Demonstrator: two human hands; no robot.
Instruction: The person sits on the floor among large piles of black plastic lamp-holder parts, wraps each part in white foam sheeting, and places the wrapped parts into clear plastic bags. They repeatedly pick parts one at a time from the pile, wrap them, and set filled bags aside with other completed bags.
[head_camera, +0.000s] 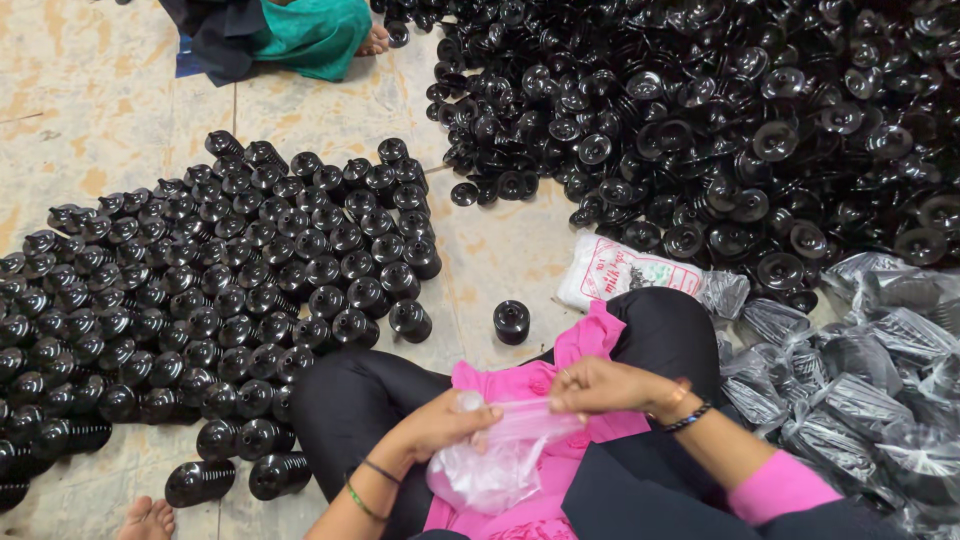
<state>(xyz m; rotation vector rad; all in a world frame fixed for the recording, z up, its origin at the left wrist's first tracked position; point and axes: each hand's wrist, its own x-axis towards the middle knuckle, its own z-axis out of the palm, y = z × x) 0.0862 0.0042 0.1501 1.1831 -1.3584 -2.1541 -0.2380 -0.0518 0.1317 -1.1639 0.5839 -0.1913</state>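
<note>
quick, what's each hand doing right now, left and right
Left hand: closed on the clear plastic bag.
Right hand: pinching the same bag's top edge.

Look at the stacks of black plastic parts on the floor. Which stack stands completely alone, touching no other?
The short black stack standing on bare floor just right of the big arranged group, ahead of the person's knee. Every other stack touches its neighbours.

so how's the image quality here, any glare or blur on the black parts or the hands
Head view: soft, even light with faint shadows; small white glints on the glossy loose black parts and the stacked rows. The left hand and right hand are slightly soft, holding a clear plastic bag that looks hazy. The bagged stacks show grey sheen.
</note>
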